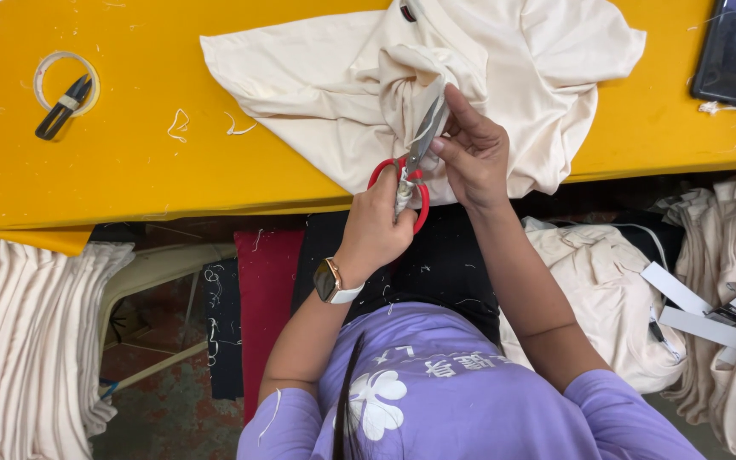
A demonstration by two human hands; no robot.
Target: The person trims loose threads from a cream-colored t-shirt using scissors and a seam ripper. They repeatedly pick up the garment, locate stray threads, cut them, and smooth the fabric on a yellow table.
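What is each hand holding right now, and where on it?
The left hand grips the red-handled scissors by the handle loops. The right hand pinches a fold of the cream fabric beside the blades.

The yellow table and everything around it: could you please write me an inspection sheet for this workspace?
Surface: yellow table, strewn with thread scraps.
Job's things: cream garment bunched on the table; red-handled scissors, blades raised against the fabric.
Clutter: black thread snips lying across a tape ring; dark phone at the far corner.
Hands: left hand grips the scissor handles; right hand pinches the fabric at the blades.
Cables: nothing seen.
Surroundings: cream fabric stacks on one side, more cream garments on the other.
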